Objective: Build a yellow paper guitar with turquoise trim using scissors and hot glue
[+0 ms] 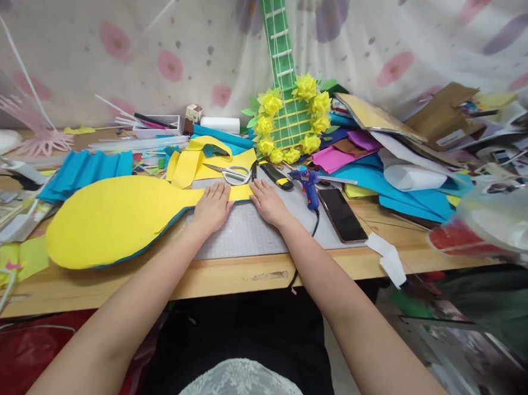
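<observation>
A yellow paddle-shaped paper piece (115, 218) with a blue edge lies across the desk, its round body at the left and a narrow neck reaching right. My left hand (213, 205) rests flat on the neck, fingers stretched out. At the neck's right end my right hand (268, 202) presses down with its fingertips, fingers extended. Neither hand grips anything. Beneath the neck is a grey cutting mat (244, 232). Just behind the hands lie scissors (236, 175), a black-and-yellow cutter (278, 177) and a blue glue gun (309, 188).
A green paper guitar (290, 121) with yellow flowers leans on the curtained wall. A phone (342, 214) lies right of the mat. Coloured paper sheets (416, 195) pile up at the right, near a bagged red container (467, 234). Pleated blue paper (91, 172) sits at the left.
</observation>
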A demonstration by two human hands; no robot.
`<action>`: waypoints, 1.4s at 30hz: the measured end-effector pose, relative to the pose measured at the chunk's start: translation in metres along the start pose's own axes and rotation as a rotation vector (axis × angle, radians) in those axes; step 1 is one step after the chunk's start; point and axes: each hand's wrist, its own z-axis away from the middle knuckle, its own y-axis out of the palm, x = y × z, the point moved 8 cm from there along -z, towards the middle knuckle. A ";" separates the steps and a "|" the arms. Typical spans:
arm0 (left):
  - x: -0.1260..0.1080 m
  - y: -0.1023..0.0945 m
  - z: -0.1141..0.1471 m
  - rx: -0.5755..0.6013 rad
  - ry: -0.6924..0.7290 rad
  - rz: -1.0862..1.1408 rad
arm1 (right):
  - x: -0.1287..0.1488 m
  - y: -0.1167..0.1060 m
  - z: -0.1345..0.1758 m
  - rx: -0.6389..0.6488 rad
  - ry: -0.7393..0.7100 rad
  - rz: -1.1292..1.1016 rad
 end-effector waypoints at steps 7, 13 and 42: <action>0.000 0.001 -0.001 0.023 -0.006 -0.003 | 0.001 -0.001 0.001 0.013 0.020 0.023; -0.001 0.003 0.000 0.025 -0.027 0.024 | 0.001 -0.002 0.001 -0.007 0.011 0.009; 0.089 -0.022 0.037 0.165 0.082 0.055 | 0.027 -0.002 -0.001 -0.089 -0.189 0.028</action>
